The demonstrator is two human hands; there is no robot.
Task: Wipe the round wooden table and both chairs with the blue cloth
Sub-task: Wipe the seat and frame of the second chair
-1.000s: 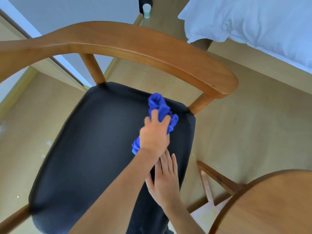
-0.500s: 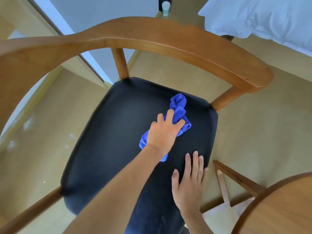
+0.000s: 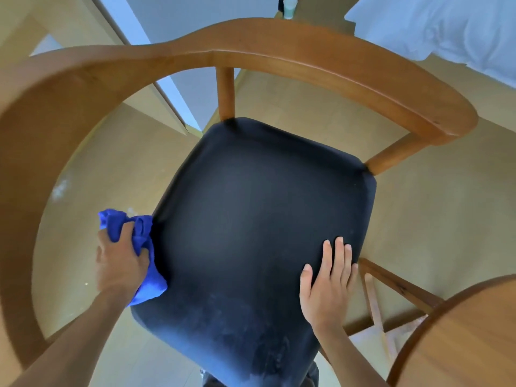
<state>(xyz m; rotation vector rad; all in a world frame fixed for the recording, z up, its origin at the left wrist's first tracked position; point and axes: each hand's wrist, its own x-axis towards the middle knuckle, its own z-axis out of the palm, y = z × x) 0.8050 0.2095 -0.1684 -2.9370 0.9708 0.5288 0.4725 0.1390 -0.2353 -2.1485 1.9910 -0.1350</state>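
Pale wood floor (image 3: 418, 219) runs under everything, with a white bed (image 3: 446, 26) at upper right. Your left hand (image 3: 118, 263) grips the bunched blue cloth (image 3: 145, 252) at the left edge of the chair (image 3: 307, 60)'s dark seat (image 3: 251, 219), with part of the cloth hanging off past the rim. Judgement: the seat pass is under way. Keep the cloth flat under your palm rather than balled, work in overlapping strokes, and run it along the seat's edge before you lift it to the curved backrest. Faint pale smears show on the near part of the seat; they likely need a second stroke. Your right hand (image 3: 328, 286) lies flat, fingers straight, on the seat's right side, holding nothing and bracing the chair; keep it there while you push. Round wooden table (image 3: 460, 339) is cut off at lower right, so its state is unreadable. Second chair not in view. Chair legs mostly hidden beneath the seat.
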